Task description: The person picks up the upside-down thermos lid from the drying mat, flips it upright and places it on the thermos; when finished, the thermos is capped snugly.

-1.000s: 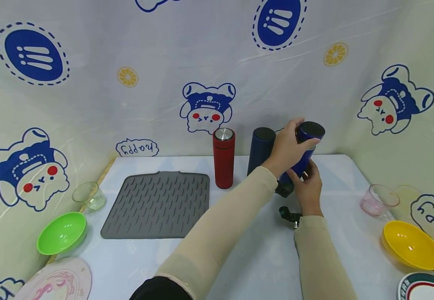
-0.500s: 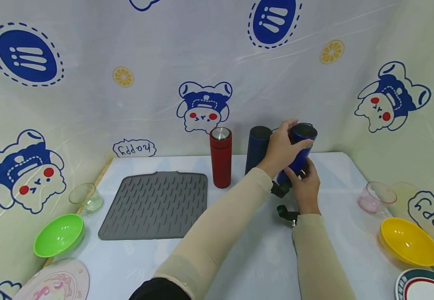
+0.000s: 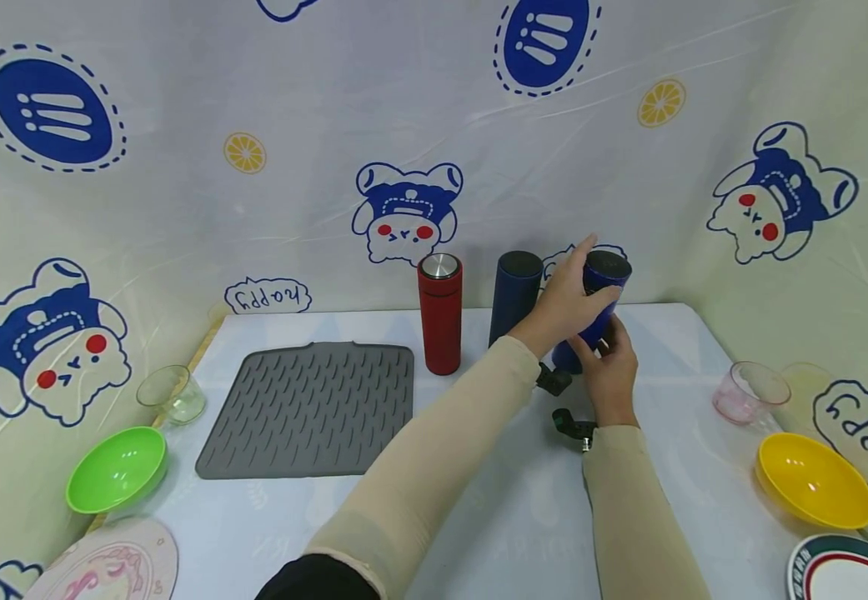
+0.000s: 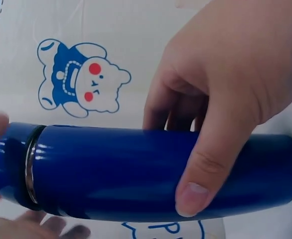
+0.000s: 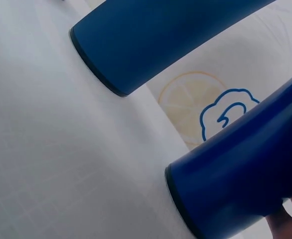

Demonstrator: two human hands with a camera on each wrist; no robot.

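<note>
A glossy blue thermos (image 3: 602, 321) with a dark-topped lid (image 4: 11, 162) leans slightly at the right of the table's back part. Around its body my right hand (image 3: 614, 379) curls, the thumb (image 4: 196, 196) lying across the front in the left wrist view. By the lid, my left hand (image 3: 564, 304) has its thumb across the front and its fingers spread off the surface. Whether the thermos base (image 5: 183, 201) touches the table is unclear. Just left stands a navy thermos (image 3: 516, 292), partly behind the left hand. A red thermos (image 3: 441, 321) with a silver top stands further left.
A grey ribbed mat (image 3: 313, 408) lies left of centre. Along the left are a clear glass (image 3: 182, 396), a green bowl (image 3: 118, 471) and a pink-patterned plate (image 3: 114, 567). On the right are a pinkish glass (image 3: 749, 396), yellow bowl (image 3: 816, 483) and green-rimmed plate (image 3: 816, 554).
My left fingers have loosened and spread away from the lid they were wrapped around. The blue thermos has come slightly lower and more upright, with my right hand still holding its body.
</note>
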